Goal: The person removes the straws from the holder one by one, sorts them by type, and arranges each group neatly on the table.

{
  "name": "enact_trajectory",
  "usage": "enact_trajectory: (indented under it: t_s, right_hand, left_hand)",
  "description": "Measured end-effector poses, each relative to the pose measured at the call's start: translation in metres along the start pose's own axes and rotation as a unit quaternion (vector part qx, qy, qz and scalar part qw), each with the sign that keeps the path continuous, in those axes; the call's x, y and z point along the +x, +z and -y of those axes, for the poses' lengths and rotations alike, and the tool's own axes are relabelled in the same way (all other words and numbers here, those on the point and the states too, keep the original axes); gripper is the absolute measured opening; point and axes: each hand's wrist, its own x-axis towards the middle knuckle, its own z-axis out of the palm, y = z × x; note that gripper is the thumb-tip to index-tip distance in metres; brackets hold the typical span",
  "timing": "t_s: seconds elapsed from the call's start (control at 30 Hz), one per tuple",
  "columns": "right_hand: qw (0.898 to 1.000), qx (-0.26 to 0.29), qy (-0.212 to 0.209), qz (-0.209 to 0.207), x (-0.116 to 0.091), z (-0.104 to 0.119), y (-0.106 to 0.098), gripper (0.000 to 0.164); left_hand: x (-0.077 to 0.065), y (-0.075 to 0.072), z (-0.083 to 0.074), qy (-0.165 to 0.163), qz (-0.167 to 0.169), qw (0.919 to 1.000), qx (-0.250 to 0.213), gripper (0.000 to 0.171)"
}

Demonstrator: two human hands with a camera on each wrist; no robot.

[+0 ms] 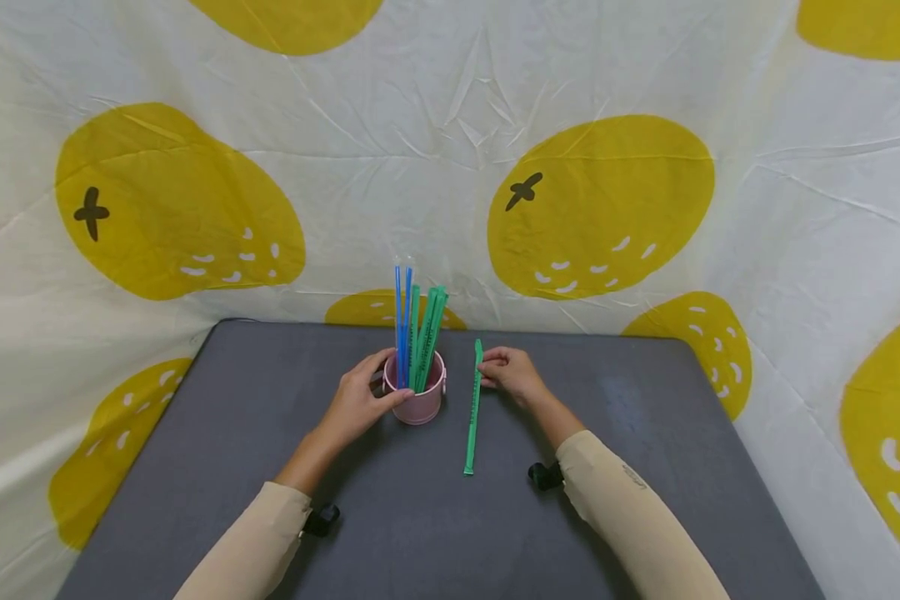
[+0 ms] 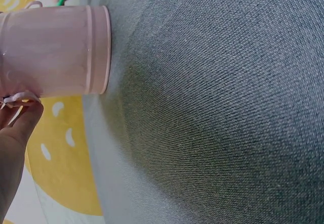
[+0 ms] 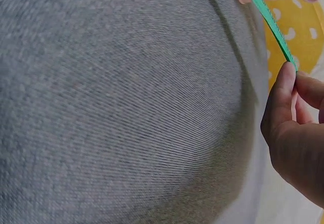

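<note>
A small pink bucket (image 1: 417,408) stands upright on the table, holding several green paper-wrapped straws (image 1: 429,337) and two blue straws (image 1: 398,308) in clear wrappers. My left hand (image 1: 358,398) grips the bucket at its rim, thumb on the near side and fingers round the left. In the left wrist view that hand's fingers (image 2: 31,118) are at the bucket's handle mount. To the right of the bucket, my right hand (image 1: 513,375) pinches another green wrapped straw (image 1: 472,425) near its upper end, between thumb and fingertips. The straw's other end points toward me.
Both hands work over a dark grey table (image 1: 645,500). Right behind its far edge hangs a white cloth (image 1: 390,200) printed with big yellow fruits, which also runs down both sides. Each sleeve has a black wrist camera (image 1: 321,520) at the cuff.
</note>
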Motion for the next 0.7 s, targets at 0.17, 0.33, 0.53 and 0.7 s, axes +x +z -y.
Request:
enact_trajectory:
  t_s: [0.17,0.33,0.53,0.7]
  right_hand:
    - [1.000,0.004,0.013,-0.003,0.001,0.000,0.008,0.025]
    - [0.999,-0.011,0.030,-0.013,0.003,-0.001,0.015,0.025]
    - [0.998,-0.048,0.029,-0.026,0.001,-0.005,0.021,0.023]
    - [0.993,-0.108,0.006,-0.041,-0.001,-0.007,0.024,0.012]
  left_hand:
    - [0.000,-0.001,0.001,0.001,-0.002,1.0000,0.003,0.079]
    - [0.000,-0.001,0.001,0.006,-0.006,1.0000,0.004,0.079]
    - [0.000,0.000,0.003,0.001,-0.002,0.9999,-0.010,0.079]
    - [0.001,0.001,0.003,-0.002,-0.002,1.0000,-0.007,0.079]
